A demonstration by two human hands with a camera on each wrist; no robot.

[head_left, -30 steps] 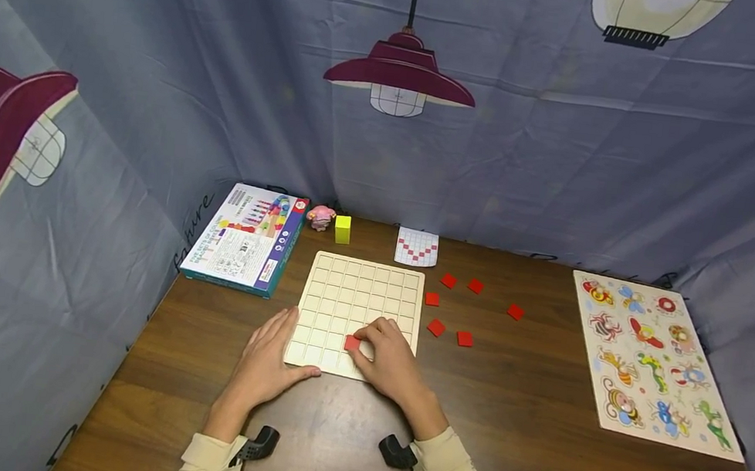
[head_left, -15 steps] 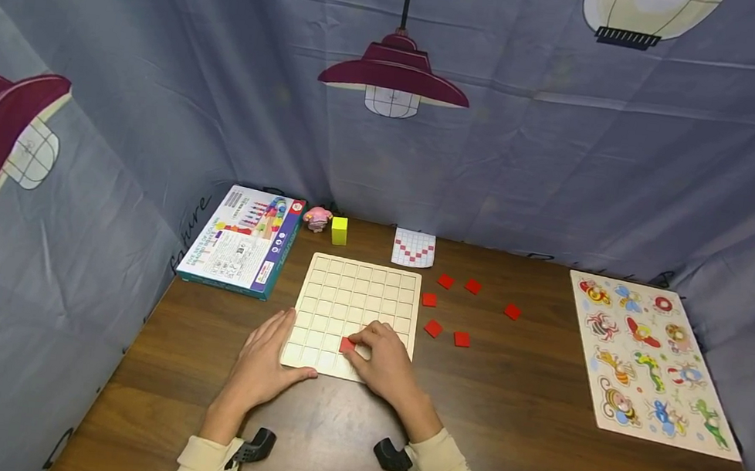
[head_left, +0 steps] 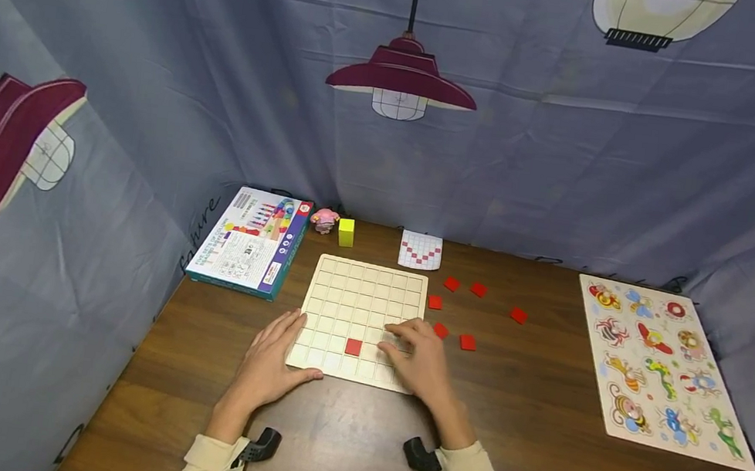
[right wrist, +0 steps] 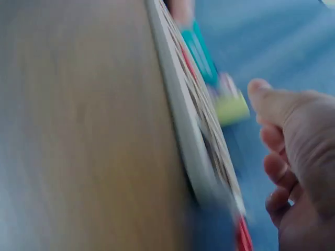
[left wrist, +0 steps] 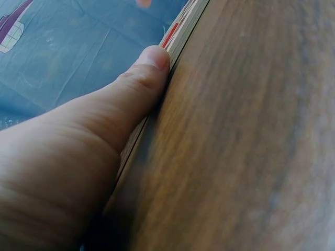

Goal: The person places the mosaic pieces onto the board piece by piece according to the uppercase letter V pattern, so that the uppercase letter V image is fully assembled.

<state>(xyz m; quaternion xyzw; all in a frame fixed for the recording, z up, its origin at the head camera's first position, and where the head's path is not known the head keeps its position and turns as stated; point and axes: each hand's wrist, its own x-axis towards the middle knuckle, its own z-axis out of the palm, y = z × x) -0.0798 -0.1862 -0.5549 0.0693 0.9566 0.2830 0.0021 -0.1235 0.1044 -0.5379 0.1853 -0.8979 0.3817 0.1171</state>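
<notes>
A pale wooden grid board [head_left: 343,294] lies flat in the middle of the table, with one red square tile [head_left: 353,347] seated in a cell near its front edge. My left hand [head_left: 271,367] rests along the board's left side, its thumb at the front edge; the left wrist view shows that thumb [left wrist: 131,89] against the rim. Over the board's right part hovers my right hand [head_left: 422,361], thumb and index finger apart with nothing between them. Several loose red tiles [head_left: 467,342] lie right of the board, one partly behind the right hand. The right wrist view is blurred.
A printed game box [head_left: 247,240] sits at the back left, beside a pink figurine [head_left: 325,219] and a yellow block [head_left: 346,233]. Behind the board is a card [head_left: 421,250] with a red-square pattern. A picture puzzle board [head_left: 665,373] lies far right.
The right hand has let go of the red tile, which stays on the board, and has moved right, away from it. The left hand keeps its place on the board.
</notes>
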